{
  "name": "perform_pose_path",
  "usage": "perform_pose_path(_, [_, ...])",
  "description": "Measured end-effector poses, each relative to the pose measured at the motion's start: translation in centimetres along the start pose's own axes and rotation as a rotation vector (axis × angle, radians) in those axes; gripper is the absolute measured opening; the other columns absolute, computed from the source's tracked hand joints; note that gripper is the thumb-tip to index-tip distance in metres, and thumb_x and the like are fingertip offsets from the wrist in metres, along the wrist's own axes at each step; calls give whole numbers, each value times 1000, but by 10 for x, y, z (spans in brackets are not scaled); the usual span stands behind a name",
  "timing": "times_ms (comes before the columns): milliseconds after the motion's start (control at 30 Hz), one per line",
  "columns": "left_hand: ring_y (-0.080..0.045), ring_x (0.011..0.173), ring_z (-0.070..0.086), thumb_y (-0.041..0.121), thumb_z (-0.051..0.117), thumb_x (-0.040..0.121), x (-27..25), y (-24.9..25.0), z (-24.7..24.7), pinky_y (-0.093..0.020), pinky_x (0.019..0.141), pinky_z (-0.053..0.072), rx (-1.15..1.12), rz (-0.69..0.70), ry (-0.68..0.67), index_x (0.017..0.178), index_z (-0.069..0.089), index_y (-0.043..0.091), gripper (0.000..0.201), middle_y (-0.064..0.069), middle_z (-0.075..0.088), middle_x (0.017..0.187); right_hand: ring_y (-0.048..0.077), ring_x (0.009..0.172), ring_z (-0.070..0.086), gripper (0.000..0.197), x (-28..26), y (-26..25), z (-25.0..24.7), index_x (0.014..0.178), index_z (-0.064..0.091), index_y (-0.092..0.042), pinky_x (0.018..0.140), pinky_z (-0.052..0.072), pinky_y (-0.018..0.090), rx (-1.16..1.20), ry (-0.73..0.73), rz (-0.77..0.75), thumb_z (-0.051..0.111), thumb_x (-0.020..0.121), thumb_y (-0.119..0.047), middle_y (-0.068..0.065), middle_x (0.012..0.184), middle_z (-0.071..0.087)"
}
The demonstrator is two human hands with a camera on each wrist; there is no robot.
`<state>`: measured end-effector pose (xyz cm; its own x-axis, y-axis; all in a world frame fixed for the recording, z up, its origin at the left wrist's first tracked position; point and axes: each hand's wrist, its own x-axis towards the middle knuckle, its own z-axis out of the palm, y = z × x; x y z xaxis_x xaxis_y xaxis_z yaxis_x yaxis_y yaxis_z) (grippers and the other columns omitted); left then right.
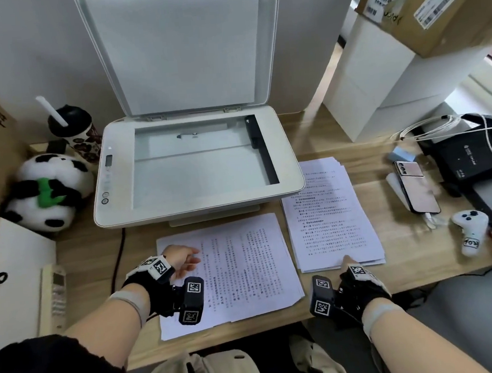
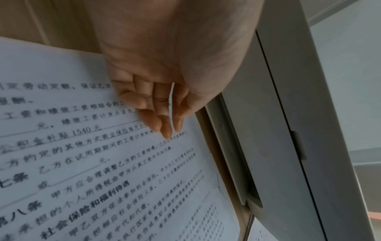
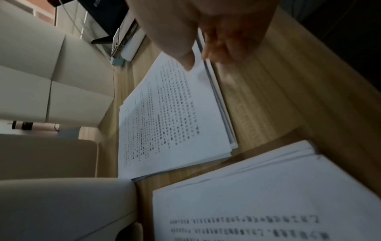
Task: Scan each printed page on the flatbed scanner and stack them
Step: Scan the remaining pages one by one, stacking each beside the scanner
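White paper is in two piles on the wooden desk (image 1: 398, 265). One pile (image 1: 234, 272) lies in front of the scanner (image 1: 196, 166), turned sideways. The other pile (image 1: 329, 215) lies to the right of the scanner, and one corner is tucked under its edge.

The scanner lid (image 1: 181, 47) stands open, and the glass (image 1: 199, 163) has no page on it.

The left hand (image 1: 180, 259) rests on the left part of the front pile. Its fingers (image 2: 163, 120) are bent a little and close together, and they touch the top page. A thin white edge shows between two fingers, maybe a sheet, but I cannot tell.

The right hand (image 1: 353, 269) is at the near edge of the right pile. Its thumb (image 3: 181, 50) lies on top of the paper and its fingers (image 3: 222, 47) are at the edge, so it pinches the paper there.

A toy panda (image 1: 48, 193) and a cup with a straw (image 1: 72, 129) sit to the left of the scanner. A phone (image 1: 415, 184) and a white game controller (image 1: 472, 230) lie to the right.
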<state>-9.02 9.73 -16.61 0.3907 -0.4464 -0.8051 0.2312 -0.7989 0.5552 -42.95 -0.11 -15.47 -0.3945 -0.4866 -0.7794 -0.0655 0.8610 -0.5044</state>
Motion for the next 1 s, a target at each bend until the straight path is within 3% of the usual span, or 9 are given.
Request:
perform_pose_path(67, [-6, 28, 48, 8, 51, 94, 1, -4, -3, -8, 32, 26, -15, -4, 8, 83, 60, 8, 15, 0, 58, 42, 28, 91, 58, 8, -13, -5, 3, 99, 49, -5, 77, 46, 29, -227, 114, -165, 48, 92, -9, 10, 83, 54])
perform_pose_path(133, [-5, 27, 48, 9, 51, 94, 3, -6, -7, -7, 31, 26, -29, -10, 16, 81, 59, 9, 15, 1, 58, 40, 29, 80, 51, 20, -7, -4, 8, 103, 52, 0, 71, 40, 31, -115, 132, -191, 41, 98, -16, 18, 97, 56])
perform_pose_path(200, [-4, 26, 47, 9, 49, 95, 6, -9, -11, -7, 30, 26, -46, -7, 34, 79, 58, 10, 19, 0, 58, 44, 23, 62, 43, 33, -10, -10, 22, 106, 57, 4, 58, 36, 28, -124, 58, -186, 37, 101, -21, 17, 87, 54])
perform_pose_path(333, [0, 22, 42, 11, 47, 96, 14, -15, -22, -7, 29, 22, -47, 19, 115, 79, 56, 10, 19, -5, 52, 64, 14, 40, 46, 31, -16, -18, 58, 71, 55, -8, 41, 31, 16, -105, -198, -207, 42, 98, -17, 6, 63, 49])
perform_pose_path(433, [-3, 26, 42, 6, 45, 97, 20, -21, -36, -10, 30, 28, -75, 46, 193, 91, 55, 5, 11, -9, 48, 65, 17, 60, 54, 26, -18, -15, 80, 68, 53, -17, 63, 51, 32, -349, -294, -291, 49, 94, -13, 3, 70, 54])
perform_pose_path(533, [-21, 58, 47, 7, 47, 95, 28, -34, -52, -28, 67, 44, 4, 47, 186, 70, 51, 12, 25, -9, 48, 71, 24, 80, 58, 26, -6, -8, 90, 63, 52, -22, 88, 52, 40, -566, -245, -334, 54, 89, -19, 6, 80, 59])
perform_pose_path(633, [-26, 74, 44, 6, 53, 82, 57, -59, -66, -37, 71, 36, 60, 25, 154, 50, 43, 13, 34, -16, 50, 68, 26, 68, 57, 35, -16, -11, 91, 54, 50, -11, 63, 46, 28, -728, -146, -408, 54, 88, -16, 9, 63, 55])
perform_pose_path(833, [-25, 68, 39, 2, 47, 71, 67, -65, -70, -36, 66, 32, 62, 38, 196, 38, 37, 13, 36, -14, 41, 59, 29, 80, 58, 30, -29, -12, 93, 69, 65, -5, 68, 40, 26, -810, -149, -488, 48, 91, -17, 17, 78, 64])
perform_pose_path(1000, [-29, 90, 61, 2, 59, 85, 10, -41, -58, -35, 84, 48, 75, 95, 211, 101, 66, 2, 17, -14, 66, 96, 32, 111, 58, 30, -39, -12, 92, 116, 66, -10, 77, 38, 22, -864, -131, -566, 48, 95, -21, 15, 126, 62])
